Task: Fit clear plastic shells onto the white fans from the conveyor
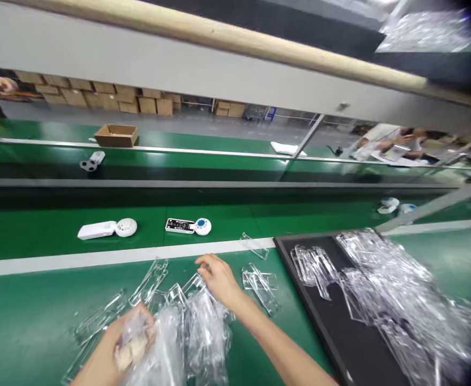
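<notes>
My left hand (pixel 129 340) is closed on a crumpled clear plastic bag (pixel 165 343) at the lower middle of the view. Clear plastic frames (pixel 149 281) lie loose around the bag on the green table (pixel 26 316), and more show at its mouth. Just above the bag's right side is my right hand (pixel 219 279), its fingers curled near the frames; whether it holds one is hidden. To its right sit several clear frames (pixel 262 287).
A black tray (pixel 316 327) at right bears clear frames and plastic bags (pixel 404 300). On the green belt beyond are a white device (pixel 107 229) and an opened device (pixel 188 225). Farther back stands a cardboard box (pixel 117 135); a person's arms (pixel 396 142) show at right. A beam crosses above.
</notes>
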Tool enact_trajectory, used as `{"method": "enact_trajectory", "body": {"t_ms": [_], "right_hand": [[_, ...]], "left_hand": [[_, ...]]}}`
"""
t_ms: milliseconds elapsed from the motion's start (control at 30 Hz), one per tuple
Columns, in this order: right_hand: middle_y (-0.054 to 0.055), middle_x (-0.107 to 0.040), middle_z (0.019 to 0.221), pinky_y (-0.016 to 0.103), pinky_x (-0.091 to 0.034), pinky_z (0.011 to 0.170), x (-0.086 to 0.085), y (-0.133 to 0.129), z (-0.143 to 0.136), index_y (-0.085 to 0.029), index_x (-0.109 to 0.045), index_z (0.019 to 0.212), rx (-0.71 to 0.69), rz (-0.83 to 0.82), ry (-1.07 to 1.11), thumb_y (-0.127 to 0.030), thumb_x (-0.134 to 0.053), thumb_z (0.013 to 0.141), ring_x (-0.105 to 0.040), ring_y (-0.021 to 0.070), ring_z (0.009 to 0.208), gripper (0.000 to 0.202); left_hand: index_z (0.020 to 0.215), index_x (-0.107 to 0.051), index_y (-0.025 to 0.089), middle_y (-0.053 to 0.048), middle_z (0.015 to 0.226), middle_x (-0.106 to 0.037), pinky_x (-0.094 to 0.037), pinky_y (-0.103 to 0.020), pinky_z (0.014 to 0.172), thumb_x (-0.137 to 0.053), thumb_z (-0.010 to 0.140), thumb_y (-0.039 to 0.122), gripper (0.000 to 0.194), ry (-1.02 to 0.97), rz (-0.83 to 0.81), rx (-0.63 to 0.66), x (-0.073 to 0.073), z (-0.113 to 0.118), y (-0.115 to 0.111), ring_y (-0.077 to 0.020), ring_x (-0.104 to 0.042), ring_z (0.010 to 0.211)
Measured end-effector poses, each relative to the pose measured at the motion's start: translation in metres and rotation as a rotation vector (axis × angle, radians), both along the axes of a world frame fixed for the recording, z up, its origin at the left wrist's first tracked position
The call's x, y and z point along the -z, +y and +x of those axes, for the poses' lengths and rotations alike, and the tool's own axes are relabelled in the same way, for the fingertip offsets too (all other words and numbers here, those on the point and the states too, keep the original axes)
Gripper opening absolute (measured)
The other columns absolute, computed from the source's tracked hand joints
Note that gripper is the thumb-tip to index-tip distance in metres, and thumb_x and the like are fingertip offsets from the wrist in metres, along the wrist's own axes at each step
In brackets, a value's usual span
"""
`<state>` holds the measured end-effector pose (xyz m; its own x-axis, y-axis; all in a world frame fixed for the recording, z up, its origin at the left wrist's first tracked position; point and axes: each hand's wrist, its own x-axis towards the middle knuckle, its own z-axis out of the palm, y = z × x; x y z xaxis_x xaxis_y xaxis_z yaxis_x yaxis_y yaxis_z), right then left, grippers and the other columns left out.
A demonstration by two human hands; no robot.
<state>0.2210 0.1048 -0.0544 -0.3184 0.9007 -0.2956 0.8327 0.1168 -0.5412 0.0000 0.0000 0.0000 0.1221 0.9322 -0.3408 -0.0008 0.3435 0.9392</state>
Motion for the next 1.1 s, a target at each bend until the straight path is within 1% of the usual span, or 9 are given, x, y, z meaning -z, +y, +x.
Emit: {"method": "enact_trajectory", "body": {"t_ms": [133,267,467,600,767,833,900,1000,1100], "right_hand": [[0.005,-0.058,0.100,0.025,-0.036,0.074,0.028,0.019,0.016,-0.019,-0.060,0.100,-0.017,-0.090,-0.071,-0.007,-0.053,0.071,-0.056,0.0167,0.090,0.032],[0.000,-0.061,0.075,0.021,-0.034,0.064,0.036,0.020,0.021,-0.018,-0.058,0.072,-0.052,-0.098,-0.051,-0.003,-0.047,0.071,-0.057,0.0134,0.074,0.019],[0.002,-0.061,0.085,0.023,-0.033,0.062,0.017,-0.003,0.034,-0.018,-0.050,0.095,-0.046,0.052,-0.041,-0.005,-0.033,0.082,-0.056,0.0131,0.070,0.026],[0.004,-0.058,0.105,0.024,-0.033,0.067,0.027,0.004,0.031,-0.022,-0.048,0.109,-0.151,0.090,-0.062,-0.002,-0.039,0.079,-0.057,0.0149,0.083,0.037],[0.006,-0.058,0.095,0.026,-0.032,0.064,0.044,0.022,0.019,-0.018,-0.057,0.088,-0.277,0.094,-0.105,0.004,-0.046,0.069,-0.058,0.0185,0.083,0.032],[0.007,-0.058,0.093,0.026,-0.032,0.062,0.034,0.019,0.022,-0.016,-0.055,0.087,-0.270,0.123,-0.112,0.004,-0.043,0.071,-0.058,0.0173,0.076,0.029],[0.005,-0.058,0.090,0.026,-0.031,0.060,0.013,0.007,0.030,-0.016,-0.052,0.089,-0.260,0.156,-0.108,0.002,-0.039,0.076,-0.056,0.0155,0.070,0.026],[0.001,-0.057,0.082,0.026,-0.032,0.058,-0.033,-0.021,0.045,-0.019,-0.047,0.088,-0.265,0.239,-0.060,-0.004,-0.032,0.085,-0.053,0.0140,0.064,0.022],[0.001,-0.054,0.080,0.025,-0.034,0.056,-0.075,-0.048,0.052,-0.021,-0.044,0.086,-0.289,0.436,0.087,-0.008,-0.028,0.089,-0.050,0.0128,0.059,0.020]], "left_hand": [[0.080,-0.063,0.022,0.000,0.064,-0.057,-0.051,-0.029,0.059,-0.065,0.066,0.056,0.037,-0.012,-0.093,-0.118,0.007,-0.001,-0.006,-0.0153,-0.055,0.055],[0.091,-0.067,0.022,-0.003,0.073,-0.065,-0.054,-0.035,0.070,-0.070,0.059,0.054,0.045,0.110,-0.138,-0.223,0.024,0.000,-0.016,-0.0238,-0.064,0.071],[0.078,-0.067,0.019,-0.006,0.079,-0.069,-0.056,-0.037,0.070,-0.079,0.046,0.049,0.045,0.216,-0.122,-0.318,0.048,-0.004,-0.028,-0.0283,-0.065,0.077],[0.083,-0.067,0.019,-0.007,0.084,-0.069,-0.055,-0.032,0.067,-0.078,0.050,0.050,0.047,0.280,-0.072,-0.292,0.045,0.009,-0.032,-0.0264,-0.065,0.078],[0.087,-0.064,0.017,-0.008,0.089,-0.066,-0.053,-0.030,0.074,-0.073,0.058,0.053,0.047,0.264,-0.032,-0.232,0.025,0.025,-0.034,-0.0217,-0.064,0.079],[0.086,-0.064,0.017,-0.009,0.095,-0.065,-0.052,-0.032,0.078,-0.073,0.056,0.055,0.049,0.222,-0.031,-0.262,0.016,0.026,-0.035,-0.0234,-0.062,0.085],[0.084,-0.064,0.018,-0.008,0.095,-0.064,-0.052,-0.032,0.078,-0.072,0.057,0.056,0.047,0.185,-0.025,-0.264,0.006,0.026,-0.035,-0.0241,-0.061,0.087],[0.078,-0.062,0.018,-0.006,0.081,-0.061,-0.051,-0.029,0.072,-0.066,0.066,0.053,0.037,0.181,0.010,-0.141,-0.010,0.031,-0.034,-0.0202,-0.058,0.077],[0.076,-0.058,0.019,-0.002,0.074,-0.055,-0.047,-0.024,0.067,-0.061,0.074,0.044,0.026,0.182,0.056,0.005,-0.024,0.038,-0.033,-0.0159,-0.053,0.071]]}}
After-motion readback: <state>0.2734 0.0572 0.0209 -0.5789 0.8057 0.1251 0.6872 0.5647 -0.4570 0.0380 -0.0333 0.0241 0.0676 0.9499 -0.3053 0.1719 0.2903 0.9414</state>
